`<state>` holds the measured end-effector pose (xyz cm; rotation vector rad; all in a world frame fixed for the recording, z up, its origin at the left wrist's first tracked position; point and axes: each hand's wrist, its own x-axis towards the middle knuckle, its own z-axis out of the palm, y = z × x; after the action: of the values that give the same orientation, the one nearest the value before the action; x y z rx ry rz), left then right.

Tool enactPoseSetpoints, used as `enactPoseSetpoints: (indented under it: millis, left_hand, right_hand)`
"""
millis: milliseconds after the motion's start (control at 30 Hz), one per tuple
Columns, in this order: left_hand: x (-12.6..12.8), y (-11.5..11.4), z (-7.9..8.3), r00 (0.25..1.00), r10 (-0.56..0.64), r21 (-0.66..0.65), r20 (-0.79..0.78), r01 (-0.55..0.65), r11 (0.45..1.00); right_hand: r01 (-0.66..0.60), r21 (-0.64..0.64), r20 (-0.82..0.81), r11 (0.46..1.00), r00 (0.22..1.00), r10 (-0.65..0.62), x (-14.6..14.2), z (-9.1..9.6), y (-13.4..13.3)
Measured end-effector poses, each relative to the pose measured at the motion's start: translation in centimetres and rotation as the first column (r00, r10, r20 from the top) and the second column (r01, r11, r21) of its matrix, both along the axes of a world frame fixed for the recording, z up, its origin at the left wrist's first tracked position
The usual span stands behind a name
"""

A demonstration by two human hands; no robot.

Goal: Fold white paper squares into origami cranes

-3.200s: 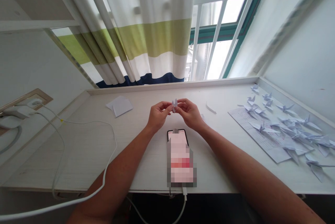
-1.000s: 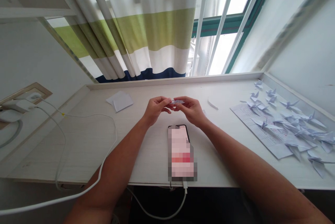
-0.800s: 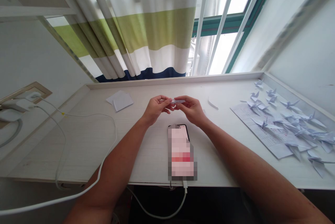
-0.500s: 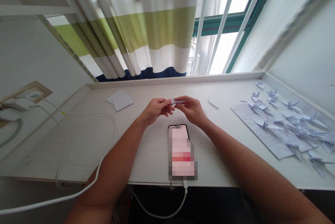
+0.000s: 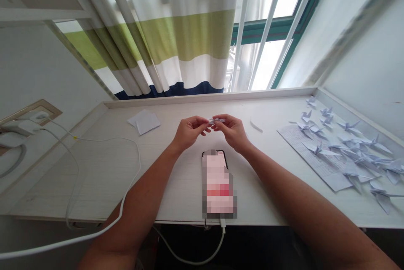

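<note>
A small piece of folded white paper [image 5: 216,121] is held between both hands above the middle of the desk. My left hand [image 5: 192,132] pinches its left end between thumb and fingers. On the other side my right hand [image 5: 231,131] grips the right part, its thumb on the near face. Fingers cover much of the paper, so its exact shape cannot be made out. Below the hands lies a phone [image 5: 219,183] with a blurred screen. To the right, several folded paper cranes [image 5: 318,148] rest on and around a written sheet [image 5: 326,173].
White square sheets [image 5: 148,123] lie at the back left of the desk [image 5: 176,185]. A curled paper strip [image 5: 256,125] is right of my hands. A white cable [image 5: 139,156] crosses the left side from a wall socket [image 5: 34,120]. A raised ledge borders the back.
My left thumb has shifted on the folded paper, and the left fingers have drawn in. The right thumb now lies across the paper's near side. The view has moved slightly.
</note>
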<state>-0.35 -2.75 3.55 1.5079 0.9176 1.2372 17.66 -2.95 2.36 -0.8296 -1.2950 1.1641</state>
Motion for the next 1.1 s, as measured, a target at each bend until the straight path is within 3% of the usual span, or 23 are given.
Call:
enactPoseSetpoints:
  millis: [200,367,533,800,1100]
  left_hand:
    - [0.2,-0.3,0.2,0.997,-0.012,-0.015,0.078,0.013,1.000]
    - [0.0,-0.2,0.2,0.981,-0.048,-0.105,0.190,0.069,0.992]
    - [0.2,-0.3,0.4,0.981,-0.011,-0.180,0.192,0.047,0.983]
    - [0.4,-0.2,0.1,0.990,0.011,-0.279,0.141,0.029,0.960]
    - [1.2,-0.5,0.2,0.973,0.117,-0.177,0.198,-0.082,0.981]
  right_hand:
    - [-0.048,-0.026,-0.057,0.999,0.997,0.046,0.1,0.1,0.0]
    - [-0.099,0.016,-0.076,0.995,0.992,0.100,0.1,0.3,-0.1]
    - [-0.110,0.047,-0.077,0.993,0.991,0.113,0.0,0.5,-0.4]
    - [0.020,0.135,0.012,0.991,1.000,-0.022,-0.1,0.0,0.0]
    - [0.012,0.182,0.087,0.983,0.996,-0.028,-0.2,-0.2,-0.2]
